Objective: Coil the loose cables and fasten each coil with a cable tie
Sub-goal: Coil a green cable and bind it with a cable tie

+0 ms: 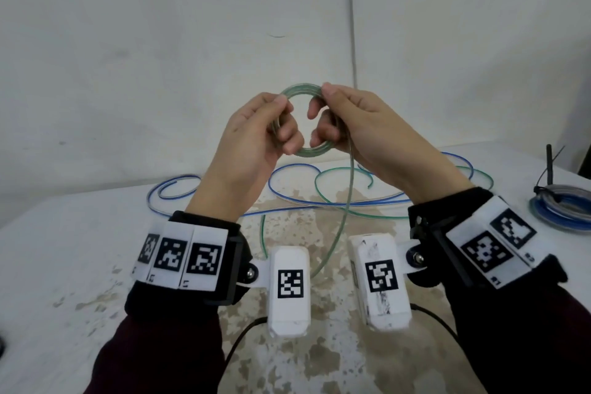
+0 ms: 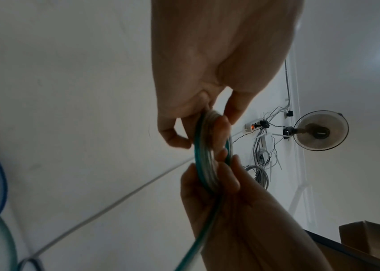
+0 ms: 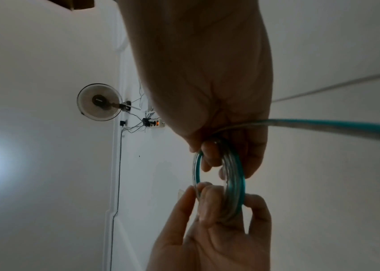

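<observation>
A green cable coil is held up above the table between both hands. My left hand pinches its left side and my right hand grips its right side. The coil's loose tail drops from the right hand to the table. In the left wrist view my left hand curls round the coil. In the right wrist view my right hand holds the coil, and the tail runs off to the right. Loose blue cable and more loose green cable lie on the table behind.
The white table has worn brown patches in the middle. At its far right lies a blue coil with a black cable tie sticking up from it. A plain wall rises right behind the table.
</observation>
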Demonstrator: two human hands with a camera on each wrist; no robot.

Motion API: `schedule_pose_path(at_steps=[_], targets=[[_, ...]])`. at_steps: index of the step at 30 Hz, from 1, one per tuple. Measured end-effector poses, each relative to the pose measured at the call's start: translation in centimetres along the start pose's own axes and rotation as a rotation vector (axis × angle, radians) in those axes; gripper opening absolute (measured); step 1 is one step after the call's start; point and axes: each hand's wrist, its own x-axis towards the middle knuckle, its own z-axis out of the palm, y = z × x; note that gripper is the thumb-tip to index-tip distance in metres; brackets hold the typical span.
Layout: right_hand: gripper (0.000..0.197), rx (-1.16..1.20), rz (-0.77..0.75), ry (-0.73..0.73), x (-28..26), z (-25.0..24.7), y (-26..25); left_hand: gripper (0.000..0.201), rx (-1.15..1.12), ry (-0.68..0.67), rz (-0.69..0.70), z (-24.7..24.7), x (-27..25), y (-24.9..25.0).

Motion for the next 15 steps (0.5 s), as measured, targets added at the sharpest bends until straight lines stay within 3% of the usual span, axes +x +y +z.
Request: schedule_pose_path(at_steps=[7,15], targets=[[0.036,-0.12,0.057,-0.088,-0.24,0.24,-0.07,0.022,0.174,-0.213,-0.126,-0.63,-0.42,0.22],[0.038,0.04,0.06,-0.061,-0.28,0.1,-0.41,0.026,0.143,-0.002,0.033,-0.52,-0.1,0.02]])
